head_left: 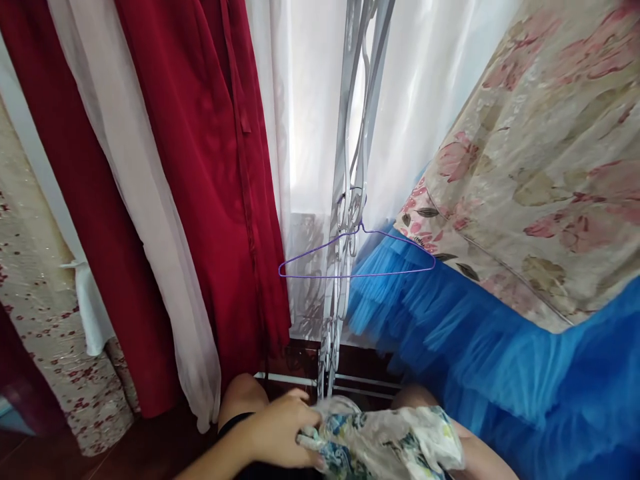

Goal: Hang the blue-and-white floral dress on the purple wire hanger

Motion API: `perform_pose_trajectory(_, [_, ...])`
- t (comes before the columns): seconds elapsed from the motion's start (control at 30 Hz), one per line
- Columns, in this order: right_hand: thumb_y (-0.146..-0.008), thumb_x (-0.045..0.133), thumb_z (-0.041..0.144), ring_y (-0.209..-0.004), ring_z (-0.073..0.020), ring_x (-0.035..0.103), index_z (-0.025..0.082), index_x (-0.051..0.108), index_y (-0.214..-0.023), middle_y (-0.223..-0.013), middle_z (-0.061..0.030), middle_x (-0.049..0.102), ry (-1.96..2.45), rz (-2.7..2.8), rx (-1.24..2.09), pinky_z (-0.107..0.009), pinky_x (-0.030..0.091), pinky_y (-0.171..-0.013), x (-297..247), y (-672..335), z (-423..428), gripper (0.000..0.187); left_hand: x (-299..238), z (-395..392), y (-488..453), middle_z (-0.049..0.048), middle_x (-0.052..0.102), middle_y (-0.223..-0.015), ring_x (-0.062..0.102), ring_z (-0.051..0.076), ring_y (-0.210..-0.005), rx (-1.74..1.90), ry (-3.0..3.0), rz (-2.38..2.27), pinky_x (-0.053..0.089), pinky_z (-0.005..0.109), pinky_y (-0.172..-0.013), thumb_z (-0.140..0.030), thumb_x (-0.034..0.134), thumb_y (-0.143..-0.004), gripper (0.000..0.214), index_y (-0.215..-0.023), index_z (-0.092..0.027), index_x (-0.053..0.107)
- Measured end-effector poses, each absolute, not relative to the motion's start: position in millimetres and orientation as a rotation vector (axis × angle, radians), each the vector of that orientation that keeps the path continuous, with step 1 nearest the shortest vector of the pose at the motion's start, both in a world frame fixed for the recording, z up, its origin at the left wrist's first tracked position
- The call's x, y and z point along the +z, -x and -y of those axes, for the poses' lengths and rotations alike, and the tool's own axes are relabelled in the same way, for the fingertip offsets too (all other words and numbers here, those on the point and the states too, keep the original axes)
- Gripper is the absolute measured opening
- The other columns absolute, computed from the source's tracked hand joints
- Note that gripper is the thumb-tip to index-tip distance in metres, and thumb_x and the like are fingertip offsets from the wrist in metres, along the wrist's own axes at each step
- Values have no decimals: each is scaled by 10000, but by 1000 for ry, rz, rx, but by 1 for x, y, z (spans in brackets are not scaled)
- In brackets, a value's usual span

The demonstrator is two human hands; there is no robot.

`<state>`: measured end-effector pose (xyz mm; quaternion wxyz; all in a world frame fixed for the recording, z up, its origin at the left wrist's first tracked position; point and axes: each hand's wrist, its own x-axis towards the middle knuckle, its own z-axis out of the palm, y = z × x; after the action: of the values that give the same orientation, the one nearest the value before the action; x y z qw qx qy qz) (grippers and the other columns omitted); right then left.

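At the bottom, my left hand (287, 430) has its fingers closed on the edge of a floral cloth garment (385, 440), white with blue, green and yellow patterns. The garment is bunched over my lap, slightly blurred. What looks like my right forearm (483, 457) comes in from the lower right. My right hand itself is hidden by the cloth. Ahead of me, above the garment, a thin purple hanger (357, 275) hangs from the stand with nothing on it.
A grey metal rack (345, 167) stands in the middle before white curtains (313, 100). Long red dresses (195, 167) and a pale sheer cloth (150, 200) hang at left. At right hang a floral dress (545, 173) and blue tulle ruffles (480, 333).
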<state>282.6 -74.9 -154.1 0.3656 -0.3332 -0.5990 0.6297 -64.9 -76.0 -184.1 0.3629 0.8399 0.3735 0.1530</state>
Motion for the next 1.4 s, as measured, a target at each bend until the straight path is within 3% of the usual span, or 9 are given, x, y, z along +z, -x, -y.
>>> perform_pose_trajectory(0.13, [-741,772,586,-702,-238,618,181,732,-716,-685,-63,659,1015,1564,1630,-358,543,-702,-108,-263,67,408,-145,40,128,-8,721,-763,690,235,-865,454,-2302,-1159,232,539,-1194,-348,700,-810,92,-746,-290,729])
perform_pose_trajectory(0.27, [-901,592,619,-666,-181,533,173,677,-702,-703,-32,610,1005,1661,1504,-291,469,-654,-60,-244,41,496,-94,-2,162,48,758,-897,686,284,-1001,677,-2241,-1199,321,503,-1161,-265,651,-811,125,-785,-299,768])
perform_pose_trajectory(0.37, [-813,714,574,-765,-212,589,174,742,-1036,-888,-53,686,986,1813,1287,-294,478,-693,-33,-231,8,459,-64,-36,172,84,753,-1126,639,310,-1157,806,-2155,-1107,409,445,-1110,-321,659,-818,187,-938,-276,795])
perform_pose_trajectory(0.5, [-677,820,309,-856,-261,649,215,606,-1399,-1015,-69,734,1177,1893,716,-317,495,-729,-19,-219,-49,758,-37,-75,176,97,718,-1218,619,303,-1213,1001,-2269,-1199,402,441,-1132,-362,604,-859,223,-932,-232,769])
perform_pose_trajectory(0.77, [-771,500,101,-834,-297,721,180,761,-853,-819,-113,772,1383,2093,210,-299,428,-674,-39,-194,-87,285,8,-72,119,133,525,-1495,464,303,-1403,1114,-2674,-1247,371,468,-1161,-229,521,-902,130,-843,-189,630])
perform_pose_trajectory(1.1, [-893,592,394,-760,-249,658,131,404,-1537,-884,-76,736,1341,1494,172,-330,469,-716,-50,-270,-111,720,5,-79,65,11,676,-901,651,203,-851,1497,-2472,-1535,482,301,-800,-312,622,-897,92,-937,-234,596])
perform_pose_trajectory(1.17, [-900,579,414,-778,-246,652,122,548,-1438,-921,-99,744,1355,1572,162,-338,468,-745,-42,-288,-126,614,4,-78,67,9,683,-926,661,206,-879,1500,-2470,-1538,483,301,-812,-316,623,-900,107,-971,-240,598])
perform_pose_trajectory(1.27, [-919,549,421,-708,-227,612,134,755,-913,-768,-89,719,1352,1760,144,-322,440,-704,-26,-298,-132,353,8,-77,76,33,689,-1041,663,222,-1007,1580,-2484,-1484,490,321,-904,-293,597,-916,113,-1013,-236,601])
perform_pose_trajectory(1.4, [-837,684,564,-472,-119,363,193,515,-494,-454,18,456,1349,1920,399,-287,286,-507,-3,-303,-101,533,0,-86,105,103,628,-1302,592,255,-1230,1774,-2308,-1408,436,379,-1082,-300,631,-893,298,-1169,-207,569])
